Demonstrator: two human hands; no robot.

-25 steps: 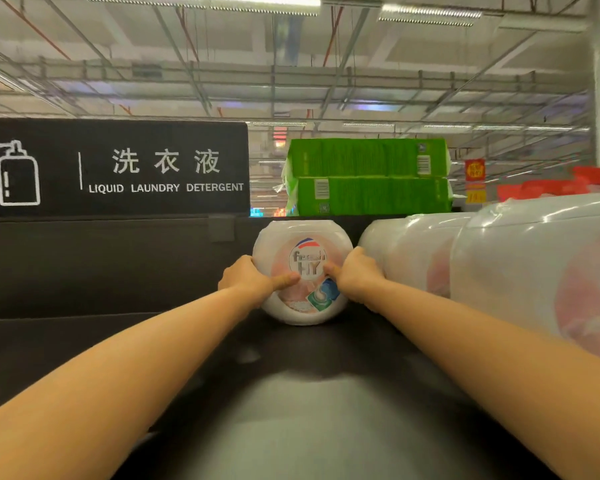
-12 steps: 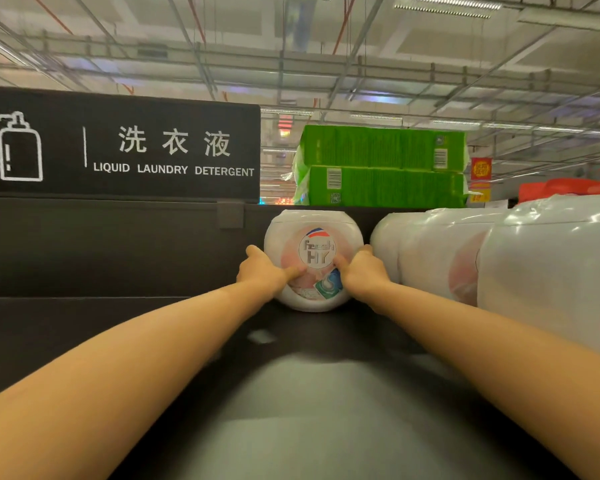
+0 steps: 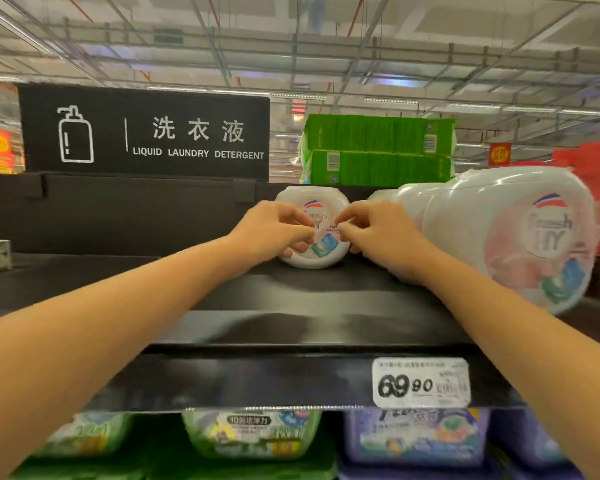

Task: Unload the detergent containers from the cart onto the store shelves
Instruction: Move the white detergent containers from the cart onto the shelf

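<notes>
Detergent container (image 3: 323,249): label faces camera, long axis sideways; left fingers (image 3: 297,220), right fingers (image 3: 352,221) gripping.

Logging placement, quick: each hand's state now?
Left hand: fingers curled at detergent pod tub, grip cannot be told.
Right hand: same, cannot be told.

**Item 1:** tub (image 3: 321,245). White, rounded, with a pink print. It stands on edge at the back of the shelf (image 3: 291,327), lid face toward us. We note a round label with a red and blue arc and a blue-green pod picture. Part of the face is covered.

**Item 2:** row of like tubs (image 3: 510,237). They stand on edge just right of item 1, running from the back toward the front edge. We see the nearest blurred.

**Item 3:** shelf. Black, flat, the top tier.
</notes>
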